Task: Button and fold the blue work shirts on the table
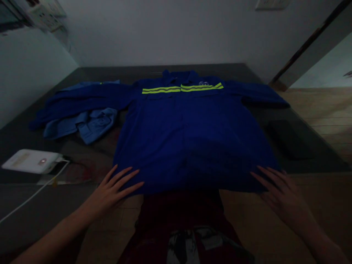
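Note:
A dark blue work jacket [189, 135] with yellow-green reflective stripes across the chest lies spread flat on a dark surface [33, 143], sleeves stretched out to both sides. My left hand [114, 189] rests open, fingers spread, on the jacket's near left hem. At the near right corner of the hem, my right hand [277, 190] lies flat with its fingers stretched out. Neither hand holds anything.
A second blue garment [82, 121], crumpled, lies at the left beside the jacket's sleeve. A white device [30, 160] with a white cable [33, 194] sits near the left edge. A dark flat object [288, 137] lies at the right. Wooden floor [324, 110] runs beyond the right edge.

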Demonstrator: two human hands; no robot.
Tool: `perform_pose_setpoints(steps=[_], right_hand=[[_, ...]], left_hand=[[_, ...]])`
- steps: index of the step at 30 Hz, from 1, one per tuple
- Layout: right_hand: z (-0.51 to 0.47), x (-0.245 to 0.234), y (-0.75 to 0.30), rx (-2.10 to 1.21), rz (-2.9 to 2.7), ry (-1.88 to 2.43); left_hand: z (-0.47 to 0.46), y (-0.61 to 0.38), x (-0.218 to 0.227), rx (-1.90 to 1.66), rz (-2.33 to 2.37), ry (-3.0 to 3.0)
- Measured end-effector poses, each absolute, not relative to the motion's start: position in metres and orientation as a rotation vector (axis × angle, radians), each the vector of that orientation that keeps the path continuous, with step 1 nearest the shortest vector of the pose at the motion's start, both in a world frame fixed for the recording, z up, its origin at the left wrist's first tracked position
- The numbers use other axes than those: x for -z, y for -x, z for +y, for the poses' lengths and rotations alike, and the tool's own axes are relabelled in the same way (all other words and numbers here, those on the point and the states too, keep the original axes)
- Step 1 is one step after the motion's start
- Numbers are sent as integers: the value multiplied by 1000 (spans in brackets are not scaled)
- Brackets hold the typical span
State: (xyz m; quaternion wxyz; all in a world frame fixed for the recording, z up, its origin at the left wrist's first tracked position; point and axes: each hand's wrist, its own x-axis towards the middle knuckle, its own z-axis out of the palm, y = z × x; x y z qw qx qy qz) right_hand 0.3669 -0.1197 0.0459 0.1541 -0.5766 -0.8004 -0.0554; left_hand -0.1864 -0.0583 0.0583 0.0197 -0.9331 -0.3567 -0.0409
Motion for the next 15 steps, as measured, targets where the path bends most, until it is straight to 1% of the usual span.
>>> perform_pose_setpoints(steps=[3, 5, 8, 10, 13, 15], right_hand=[[-121, -57, -387, 299, -2101, 1673], [-119, -62, -394, 368, -2098, 1661], [-114, -61, -399, 362, -2195, 1662], [-112, -57, -401, 346, -2151, 1711], [-110, -57, -406, 284, -1995, 1840], [-107, -63, -410, 172, -1916, 1962]], left_hand=[[-60, 210, -64, 97, -1126, 2951], [-59, 222, -70, 115, -1115, 2970], [-59, 232, -73, 155, -1147, 2921], [-61, 233, -73, 120, -1232, 2863], [-64, 230, -77, 7, -1510, 2717], [-62, 225, -87, -12, -1852, 2609]])
